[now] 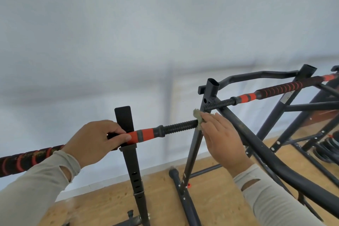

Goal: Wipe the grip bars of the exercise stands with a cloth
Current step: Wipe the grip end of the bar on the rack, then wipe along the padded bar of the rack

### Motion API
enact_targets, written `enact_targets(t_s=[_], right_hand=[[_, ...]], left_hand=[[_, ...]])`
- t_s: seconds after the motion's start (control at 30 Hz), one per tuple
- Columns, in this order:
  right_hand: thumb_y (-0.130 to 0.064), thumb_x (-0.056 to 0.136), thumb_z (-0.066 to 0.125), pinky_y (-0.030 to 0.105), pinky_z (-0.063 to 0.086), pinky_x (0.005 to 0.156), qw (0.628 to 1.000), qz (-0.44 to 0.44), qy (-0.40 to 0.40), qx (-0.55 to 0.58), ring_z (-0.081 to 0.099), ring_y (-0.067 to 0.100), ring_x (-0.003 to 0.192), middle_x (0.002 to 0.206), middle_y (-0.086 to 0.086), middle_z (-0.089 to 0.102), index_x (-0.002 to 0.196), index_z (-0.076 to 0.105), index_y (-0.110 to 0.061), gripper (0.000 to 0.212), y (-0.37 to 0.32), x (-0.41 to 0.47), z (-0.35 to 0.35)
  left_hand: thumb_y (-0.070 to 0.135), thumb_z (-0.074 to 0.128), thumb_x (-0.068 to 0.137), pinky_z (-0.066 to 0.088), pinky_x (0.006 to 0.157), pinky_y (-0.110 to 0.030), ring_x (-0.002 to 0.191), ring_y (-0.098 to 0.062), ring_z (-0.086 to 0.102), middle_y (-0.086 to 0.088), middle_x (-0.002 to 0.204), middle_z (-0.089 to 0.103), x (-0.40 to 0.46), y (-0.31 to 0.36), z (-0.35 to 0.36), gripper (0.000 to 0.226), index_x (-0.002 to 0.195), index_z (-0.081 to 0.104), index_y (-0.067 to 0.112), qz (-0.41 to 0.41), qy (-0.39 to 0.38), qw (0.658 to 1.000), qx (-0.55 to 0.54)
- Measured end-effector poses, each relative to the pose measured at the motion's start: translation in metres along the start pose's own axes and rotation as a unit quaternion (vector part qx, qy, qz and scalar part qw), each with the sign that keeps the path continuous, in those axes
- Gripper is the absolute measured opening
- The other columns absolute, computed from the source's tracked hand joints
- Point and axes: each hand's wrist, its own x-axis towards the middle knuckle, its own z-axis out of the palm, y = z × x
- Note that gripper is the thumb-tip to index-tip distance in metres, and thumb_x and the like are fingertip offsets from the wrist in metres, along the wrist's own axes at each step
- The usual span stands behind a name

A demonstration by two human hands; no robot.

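A black bar [176, 128] with a threaded end, an orange collar and a red-striped grip lies across a black upright cradle stand [126, 121]. My left hand [95, 140] grips this bar at the orange collar, right at the cradle. My right hand [222, 137] holds a small grey-green cloth [199, 115] pressed on the threaded tip of the bar, beside a slanted stand post. A second bar [271, 91] with red-striped grip rests across the black frame stand [212, 88] behind.
The black frame has a thick curved tube [260, 145] running close under my right forearm. Stand legs and feet [174, 172] rest on a wooden floor. Dark weight plates [328, 150] lie at the right. A pale wall stands behind.
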Motion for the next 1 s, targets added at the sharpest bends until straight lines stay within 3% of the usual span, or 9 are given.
enact_targets(t_s=[0.13, 0.23, 0.3, 0.47, 0.67, 0.8, 0.9, 0.97, 1.0], right_hand=[[-0.01, 0.097, 0.064, 0.041, 0.046, 0.107, 0.999, 0.041, -0.017, 0.025, 0.063, 0.018, 0.105, 0.103, -0.004, 0.074, 0.105, 0.071, -0.015, 0.013, -0.053, 0.027, -0.005], [-0.019, 0.1, 0.058, 0.038, 0.053, 0.092, 0.988, 0.013, -0.13, 0.079, 0.06, 0.013, 0.084, 0.088, -0.009, 0.064, 0.098, 0.059, -0.024, 0.006, -0.11, 0.056, -0.003], [-0.028, 0.107, 0.049, 0.037, 0.057, 0.079, 0.971, 0.056, -0.166, 0.166, 0.063, 0.013, 0.077, 0.09, -0.009, 0.067, 0.099, 0.052, -0.027, 0.008, -0.131, 0.07, -0.012], [-0.026, 0.105, 0.056, 0.015, 0.05, 0.056, 0.852, 0.321, -0.091, 0.405, 0.065, 0.0, 0.068, 0.085, -0.008, 0.072, 0.094, 0.06, -0.024, 0.012, -0.137, 0.084, -0.047], [-0.024, 0.102, 0.06, 0.033, 0.052, 0.066, 0.802, 0.385, -0.031, 0.456, 0.067, 0.026, 0.078, 0.081, -0.004, 0.075, 0.093, 0.071, -0.023, 0.015, -0.16, 0.082, -0.065], [-0.024, 0.101, 0.061, 0.031, 0.058, 0.079, 0.826, 0.356, 0.008, 0.438, 0.071, 0.009, 0.083, 0.089, -0.012, 0.076, 0.095, 0.073, -0.027, 0.013, -0.196, 0.095, -0.057], [-0.027, 0.102, 0.058, 0.017, 0.052, 0.071, 0.905, 0.26, -0.013, 0.337, 0.063, 0.004, 0.083, 0.086, -0.018, 0.068, 0.091, 0.066, -0.03, 0.014, -0.237, 0.11, -0.04], [-0.027, 0.104, 0.055, 0.024, 0.05, 0.072, 0.972, 0.131, -0.077, 0.181, 0.056, 0.011, 0.077, 0.077, -0.011, 0.063, 0.088, 0.061, -0.028, 0.017, -0.26, 0.113, -0.02], [-0.029, 0.105, 0.053, 0.03, 0.051, 0.073, 0.983, 0.077, -0.124, 0.112, 0.053, 0.01, 0.073, 0.075, -0.012, 0.059, 0.088, 0.058, -0.03, 0.017, -0.27, 0.111, -0.008]], left_hand=[[0.052, 0.067, 0.087, 0.049, 0.079, -0.027, 0.084, -0.005, 0.061, 0.022, 0.085, 0.067, -0.003, 0.003, -0.001, 0.014, 0.085, 0.074, 0.04, 0.002, 0.002, 1.0, 0.009], [0.054, 0.065, 0.088, 0.048, 0.079, -0.025, 0.084, -0.003, 0.06, 0.021, 0.086, 0.066, -0.006, 0.007, -0.002, 0.02, 0.09, 0.076, 0.038, 0.002, 0.0, 1.0, 0.02], [0.056, 0.064, 0.088, 0.051, 0.081, -0.028, 0.084, -0.004, 0.06, 0.02, 0.086, 0.066, -0.008, 0.01, -0.006, 0.024, 0.093, 0.076, 0.036, 0.005, -0.006, 1.0, 0.024], [0.065, 0.059, 0.088, 0.049, 0.092, -0.028, 0.097, -0.005, 0.059, 0.021, 0.103, 0.063, -0.011, 0.012, -0.03, 0.037, 0.106, 0.071, 0.036, 0.003, -0.036, 0.999, 0.036], [0.054, 0.062, 0.09, 0.04, 0.082, -0.008, 0.105, 0.018, 0.052, 0.026, 0.108, 0.065, -0.075, -0.064, -0.122, 0.026, 0.111, 0.068, 0.039, -0.053, 0.09, 0.994, -0.022], [0.074, 0.05, 0.079, 0.042, 0.09, -0.026, 0.103, 0.001, 0.057, 0.026, 0.116, 0.059, -0.123, -0.141, -0.155, 0.049, 0.118, 0.059, 0.046, -0.147, 0.068, 0.986, 0.048], [0.081, 0.044, 0.074, 0.037, 0.098, -0.025, 0.118, -0.002, 0.05, 0.03, 0.123, 0.048, -0.138, -0.172, -0.16, 0.055, 0.123, 0.043, 0.055, -0.137, 0.018, 0.982, 0.131], [0.088, 0.04, 0.073, 0.036, 0.104, -0.027, 0.123, -0.003, 0.047, 0.03, 0.123, 0.049, -0.14, -0.187, -0.159, 0.063, 0.126, 0.044, 0.055, -0.1, 0.003, 0.98, 0.174], [0.092, 0.037, 0.072, 0.039, 0.104, -0.028, 0.119, -0.003, 0.05, 0.03, 0.121, 0.053, -0.138, -0.195, -0.157, 0.069, 0.125, 0.051, 0.052, -0.076, -0.002, 0.978, 0.194]])
